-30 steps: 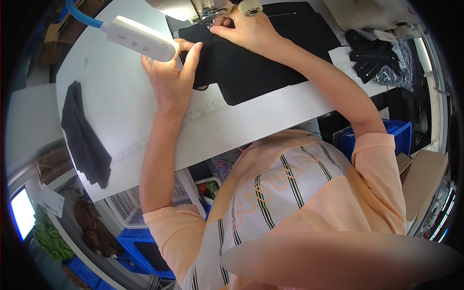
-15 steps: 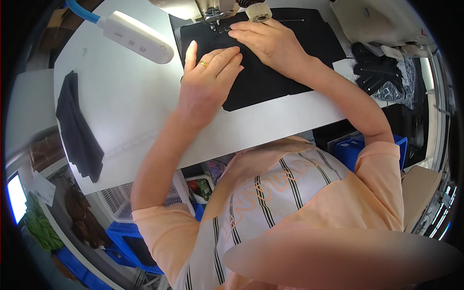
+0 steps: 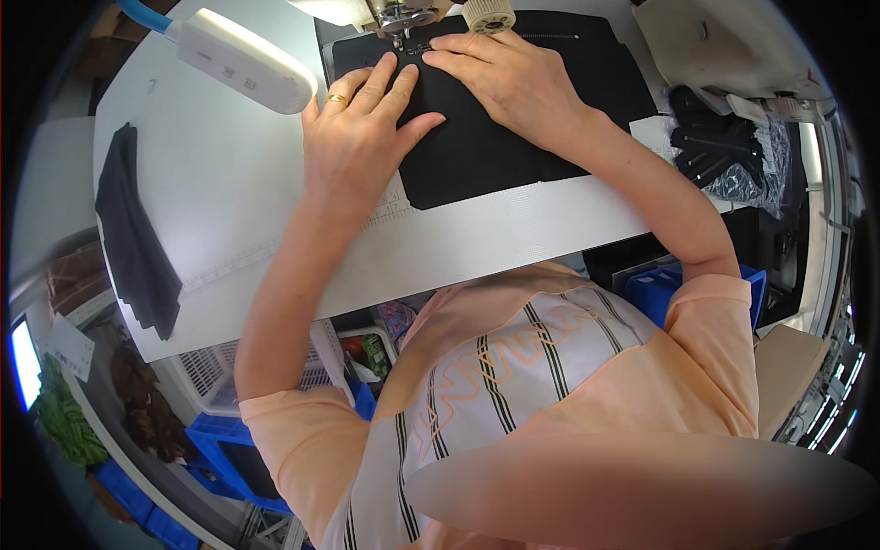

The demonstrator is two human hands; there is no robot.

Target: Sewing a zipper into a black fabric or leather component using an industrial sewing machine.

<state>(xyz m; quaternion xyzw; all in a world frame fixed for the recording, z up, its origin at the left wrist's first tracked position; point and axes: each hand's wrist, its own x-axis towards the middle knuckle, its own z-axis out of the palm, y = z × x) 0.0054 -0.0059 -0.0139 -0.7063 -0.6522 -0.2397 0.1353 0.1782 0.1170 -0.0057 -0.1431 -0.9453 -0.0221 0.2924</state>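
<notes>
Both hands slid up: left hand (image 3: 362, 137) and right hand (image 3: 504, 82) spread flat on black fabric (image 3: 486, 156), right nearer the needle (image 3: 401, 41).

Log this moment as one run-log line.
left hand: flat on black fabric | right hand: flat on fabric near sewing machine needle | white lamp: left of fabric | folded dark cloth: table's left edge

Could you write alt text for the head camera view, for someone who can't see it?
Both hands, left hand and right hand, press flat on black fabric at a sewing machine's needle on a white table.
</notes>
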